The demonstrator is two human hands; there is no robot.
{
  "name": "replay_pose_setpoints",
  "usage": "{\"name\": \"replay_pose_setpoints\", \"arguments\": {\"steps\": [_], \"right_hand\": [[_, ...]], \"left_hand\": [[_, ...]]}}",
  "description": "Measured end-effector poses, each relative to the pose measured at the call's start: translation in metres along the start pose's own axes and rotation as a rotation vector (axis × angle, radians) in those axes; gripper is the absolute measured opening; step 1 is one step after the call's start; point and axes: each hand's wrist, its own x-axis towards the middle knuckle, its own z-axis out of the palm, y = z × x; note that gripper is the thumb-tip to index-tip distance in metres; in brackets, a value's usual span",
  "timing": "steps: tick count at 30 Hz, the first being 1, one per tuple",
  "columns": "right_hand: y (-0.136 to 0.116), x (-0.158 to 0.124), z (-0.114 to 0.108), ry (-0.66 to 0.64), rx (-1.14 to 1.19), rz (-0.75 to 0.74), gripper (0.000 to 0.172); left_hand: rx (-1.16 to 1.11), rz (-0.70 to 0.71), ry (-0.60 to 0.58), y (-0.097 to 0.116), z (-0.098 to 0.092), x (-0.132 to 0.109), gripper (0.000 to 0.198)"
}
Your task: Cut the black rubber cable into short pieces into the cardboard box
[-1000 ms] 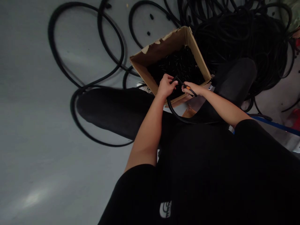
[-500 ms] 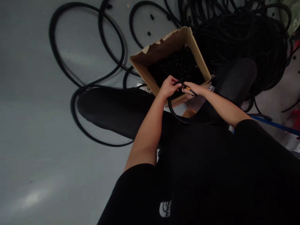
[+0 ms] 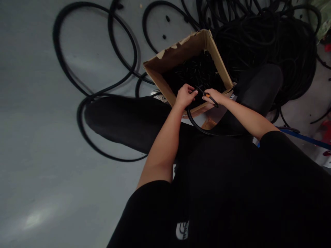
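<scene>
Just right of the frame's centre, the left hand [image 3: 184, 97] and the right hand [image 3: 216, 97] meet close together over the near edge of a cardboard box [image 3: 181, 51], almost touching. The left hand's grip is closed on the end of a black hose [image 3: 194, 124], which drops from under the hand, bends in a curve below both wrists and runs off to the right across the dark lap. The right hand's grip is closed around an orange-handled tool [image 3: 207, 95], whose thin dark tip points up and left toward the left hand's fingers [image 3: 191, 92]; what kind of tool it is cannot be told. The box stands open on the grey floor [image 3: 38, 137] between the person's 2 legs, its far wall torn along the top, and it is filled with short black pieces [image 3: 199, 70]. The left leg [image 3: 129, 120] stretches toward the left of the frame, and the right knee [image 3: 261, 86] rises just right of the box. Loose hose loops [image 3: 67, 69] lie across the floor in the upper left, and a dense hose heap [image 3: 271, 38] fills the upper right behind the box. A blue strip [image 3: 305, 137] shows at the right edge.
</scene>
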Motion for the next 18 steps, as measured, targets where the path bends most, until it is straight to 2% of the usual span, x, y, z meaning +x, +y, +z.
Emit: {"name": "replay_pose_setpoints", "arguments": {"steps": [5,8,12,18], "right_hand": [[0.002,0.0,0.004,-0.034,0.11,0.017,0.033],[0.005,0.002,0.005,-0.04,0.198,0.026,0.028],[0.008,0.002,0.0,-0.039,0.141,-0.004,0.02],[0.012,0.003,-0.002,-0.046,0.106,-0.038,0.018]], "left_hand": [[-0.004,0.028,-0.012,0.008,-0.003,-0.001,0.019],[-0.037,0.046,-0.07,0.011,-0.004,-0.003,0.018],[-0.081,0.082,-0.177,0.011,-0.003,-0.004,0.02],[-0.154,0.152,-0.238,0.013,-0.004,-0.006,0.029]]}}
